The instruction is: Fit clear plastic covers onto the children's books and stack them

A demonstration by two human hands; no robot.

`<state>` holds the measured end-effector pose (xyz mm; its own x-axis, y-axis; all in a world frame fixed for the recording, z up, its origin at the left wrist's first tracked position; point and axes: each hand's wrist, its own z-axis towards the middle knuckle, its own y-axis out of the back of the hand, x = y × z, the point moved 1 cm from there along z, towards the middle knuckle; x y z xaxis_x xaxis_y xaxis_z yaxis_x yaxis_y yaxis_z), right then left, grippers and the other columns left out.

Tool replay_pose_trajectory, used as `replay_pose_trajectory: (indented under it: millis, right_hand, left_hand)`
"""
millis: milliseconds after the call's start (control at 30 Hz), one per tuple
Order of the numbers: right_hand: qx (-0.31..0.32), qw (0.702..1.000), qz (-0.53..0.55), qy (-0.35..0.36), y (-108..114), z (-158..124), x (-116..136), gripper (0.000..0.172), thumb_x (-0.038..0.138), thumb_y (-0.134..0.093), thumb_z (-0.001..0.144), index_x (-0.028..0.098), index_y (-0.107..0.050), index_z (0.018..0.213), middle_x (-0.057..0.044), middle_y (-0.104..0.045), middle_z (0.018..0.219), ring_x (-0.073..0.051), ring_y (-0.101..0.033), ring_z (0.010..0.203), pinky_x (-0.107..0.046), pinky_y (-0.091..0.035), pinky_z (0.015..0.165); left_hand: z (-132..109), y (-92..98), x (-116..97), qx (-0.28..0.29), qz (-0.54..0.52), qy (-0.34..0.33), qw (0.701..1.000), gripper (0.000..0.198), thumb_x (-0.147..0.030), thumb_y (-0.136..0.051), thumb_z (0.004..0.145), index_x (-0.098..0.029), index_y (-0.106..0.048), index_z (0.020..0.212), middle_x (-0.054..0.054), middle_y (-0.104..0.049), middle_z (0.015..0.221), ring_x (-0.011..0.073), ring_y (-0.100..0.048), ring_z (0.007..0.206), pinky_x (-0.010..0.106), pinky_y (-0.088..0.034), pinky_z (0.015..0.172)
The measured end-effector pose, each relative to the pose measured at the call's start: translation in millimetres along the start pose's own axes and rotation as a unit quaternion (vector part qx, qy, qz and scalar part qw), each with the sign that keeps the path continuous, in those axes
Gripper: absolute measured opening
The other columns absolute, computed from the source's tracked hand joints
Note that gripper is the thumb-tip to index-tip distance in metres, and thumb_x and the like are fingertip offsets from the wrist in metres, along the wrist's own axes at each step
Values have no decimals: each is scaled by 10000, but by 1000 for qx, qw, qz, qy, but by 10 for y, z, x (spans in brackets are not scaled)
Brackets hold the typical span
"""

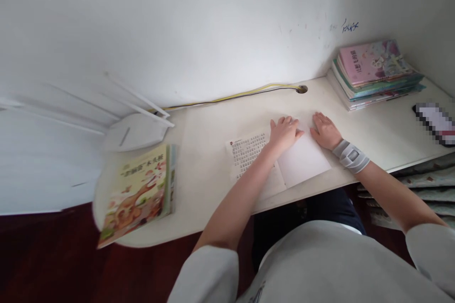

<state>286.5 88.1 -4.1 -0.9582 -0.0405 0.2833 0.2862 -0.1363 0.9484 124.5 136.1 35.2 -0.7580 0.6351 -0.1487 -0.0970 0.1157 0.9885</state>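
Observation:
An open book (249, 151) lies flat on the white desk (202, 165), its left page printed with text and its right page blank. My left hand (284, 132) rests palm down across the middle fold of the book, fingers spread. My right hand (325, 131) lies flat on the top edge of the blank right page, fingers apart, with a grey band (350, 155) around its wrist. Neither hand grips anything.
A picture book (140, 191) lies at the desk's left end, beside a white router (137, 128) with antennas. A stack of books (377, 73) sits in the back right corner. A yellow cable (231, 98) runs along the wall to a desk hole (302, 89).

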Motion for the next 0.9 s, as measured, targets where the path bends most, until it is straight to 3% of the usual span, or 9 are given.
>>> replay_pose_trajectory:
  millis: [167,333,533,700,900]
  right_hand:
    - [-63,995,65,50,39,-13,12,282,298,-530,754,142,-558,987,-172,-606,1100,-302,-528,1085,-476,-357,978]
    - [-89,988,113,51,48,-3,-35,197,178,-533,671,183,-523,868,-137,-608,951,-284,-554,981,-418,-424,901]
    - [-104,982,153,43,-17,16,-106,340,125,-473,649,183,-524,981,-133,-606,1014,-277,-566,993,-431,-452,889]
    - [-102,984,140,49,-41,18,-86,414,272,-496,772,140,-497,1164,-170,-581,1159,-297,-524,1126,-476,-444,936]
    - [-92,988,120,32,-85,25,-102,516,315,-522,779,66,-491,1231,-216,-523,1280,-314,-453,1243,-481,-390,1031]
  left_hand:
    - [1,-18,17,6,1,-5,1000,389,-402,-466,897,-202,-531,1225,140,-487,1331,312,-411,1235,577,-270,1015]
    - [-14,-72,39,-1,-12,2,1000,453,-422,-448,903,-198,-473,1295,140,-419,1407,299,-345,1300,565,-249,1042]
    - [13,-85,51,1,-22,0,1000,459,-430,-449,900,-196,-484,1293,140,-421,1410,300,-346,1306,571,-252,1045]
    - [35,-157,26,-12,-21,-13,1000,459,-402,-432,911,-181,-470,1311,134,-410,1426,300,-331,1319,578,-241,1060]
    - [124,-203,-54,-52,-34,-22,998,459,-356,-437,915,-153,-449,1327,138,-423,1420,304,-348,1319,560,-250,1075]
